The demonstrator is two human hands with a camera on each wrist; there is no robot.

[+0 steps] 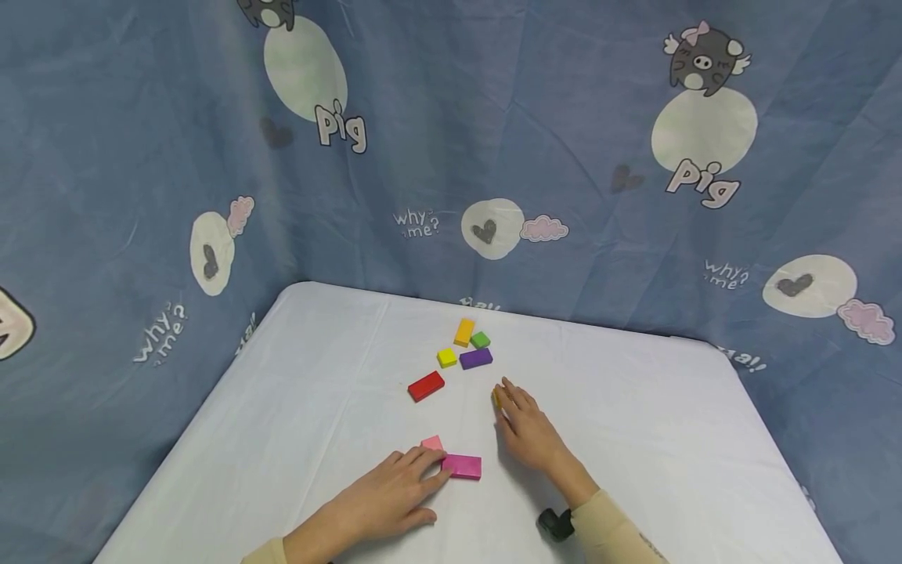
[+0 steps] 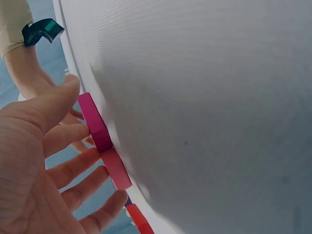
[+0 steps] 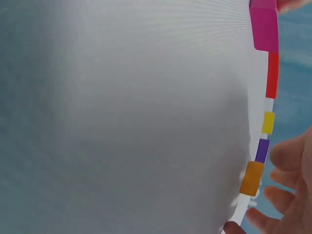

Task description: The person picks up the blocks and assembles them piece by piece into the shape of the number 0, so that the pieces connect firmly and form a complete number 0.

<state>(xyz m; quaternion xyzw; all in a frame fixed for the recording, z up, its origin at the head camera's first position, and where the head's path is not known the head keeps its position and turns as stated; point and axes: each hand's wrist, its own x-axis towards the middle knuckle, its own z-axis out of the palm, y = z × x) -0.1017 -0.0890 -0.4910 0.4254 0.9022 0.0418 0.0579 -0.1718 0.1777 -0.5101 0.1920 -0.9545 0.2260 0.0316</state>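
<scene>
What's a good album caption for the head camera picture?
Left hand at a magenta block, right hand at an orange block.

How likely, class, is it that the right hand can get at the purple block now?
Probably yes: the purple block lies just ahead of the right hand, and no other block lies between them.

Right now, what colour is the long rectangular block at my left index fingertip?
The long rectangular block is magenta, showing best in the head view.
</scene>
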